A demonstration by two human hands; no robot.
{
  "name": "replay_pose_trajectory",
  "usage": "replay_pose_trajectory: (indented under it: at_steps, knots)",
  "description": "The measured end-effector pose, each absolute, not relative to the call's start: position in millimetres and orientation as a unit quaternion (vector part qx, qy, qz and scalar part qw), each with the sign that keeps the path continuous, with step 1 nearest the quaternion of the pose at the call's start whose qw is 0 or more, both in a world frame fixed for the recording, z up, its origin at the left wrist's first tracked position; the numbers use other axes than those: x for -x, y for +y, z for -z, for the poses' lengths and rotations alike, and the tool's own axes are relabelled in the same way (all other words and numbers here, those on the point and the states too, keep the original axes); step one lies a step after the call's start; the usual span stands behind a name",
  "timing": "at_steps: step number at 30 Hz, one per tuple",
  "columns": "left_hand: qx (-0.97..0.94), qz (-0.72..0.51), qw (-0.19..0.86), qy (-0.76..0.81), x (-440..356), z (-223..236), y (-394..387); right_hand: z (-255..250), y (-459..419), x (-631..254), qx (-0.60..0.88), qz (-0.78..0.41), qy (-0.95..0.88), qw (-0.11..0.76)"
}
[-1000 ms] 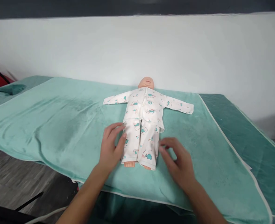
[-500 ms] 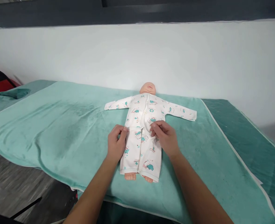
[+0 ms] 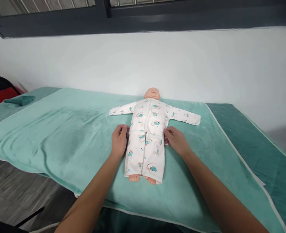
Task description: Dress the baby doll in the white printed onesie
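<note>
A baby doll (image 3: pixel 152 93) lies on its back on a green blanket (image 3: pixel 84 142), its arms stretched out sideways. It wears a white printed shirt (image 3: pixel 146 113) with long sleeves over matching trousers (image 3: pixel 154 158), and its toes stick out below the leg hems. My left hand (image 3: pixel 119 139) is closed in a pinch at the shirt's hem on the left side of the waist. On the other side, my right hand (image 3: pixel 178 139) pinches the hem edge of the shirt. Fingertips of both hands are partly hidden against the cloth.
Behind the blanket rises a white wall (image 3: pixel 133 61) with a dark window frame (image 3: pixel 60 24) above it. A darker green cover (image 3: pixel 249 139) shows at the right. At the far left sits a red and black item (image 3: pixel 2 94). Grey floor (image 3: pixel 14 184) appears at lower left.
My right hand has moved from the front of the shirt's hem out to its right side. My left hand stays at the left side. The camera has tilted up slightly.
</note>
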State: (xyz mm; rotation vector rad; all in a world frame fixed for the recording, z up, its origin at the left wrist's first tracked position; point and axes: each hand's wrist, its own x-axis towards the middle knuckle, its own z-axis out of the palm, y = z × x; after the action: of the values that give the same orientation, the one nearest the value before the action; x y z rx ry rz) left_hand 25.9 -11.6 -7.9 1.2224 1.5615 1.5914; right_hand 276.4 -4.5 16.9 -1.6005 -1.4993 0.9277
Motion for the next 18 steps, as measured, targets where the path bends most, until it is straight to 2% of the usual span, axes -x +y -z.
replay_pose_trajectory:
  at_steps: [2,5,8,10,13,18]
  knots:
    - [-0.455,-0.603,0.283,0.591,-21.0,13.4,4.0,-15.3,-8.4,-283.3,0.638,-0.283,-0.612,0.371]
    - [-0.481,-0.584,0.238,0.609,-11.5,20.2,30.3,-14.5,-16.7,-287.4,0.614,-0.24,-0.673,0.336]
    - [-0.536,-0.529,0.167,0.637,-1.9,23.4,54.3,-16.7,-24.2,-287.1,0.577,-0.242,-0.727,0.284]
    - [-0.566,-0.498,0.112,0.647,3.2,23.7,67.2,-18.4,-21.9,-289.1,0.56,-0.291,-0.72,0.29]
    - [-0.579,-0.475,0.058,0.66,9.1,23.3,80.6,-18.2,-1.5,-302.1,0.571,-0.357,-0.645,0.361]
    - [-0.518,-0.45,0.006,0.727,14.2,21.8,88.0,-11.9,45.8,-346.6,0.64,-0.338,-0.44,0.532]
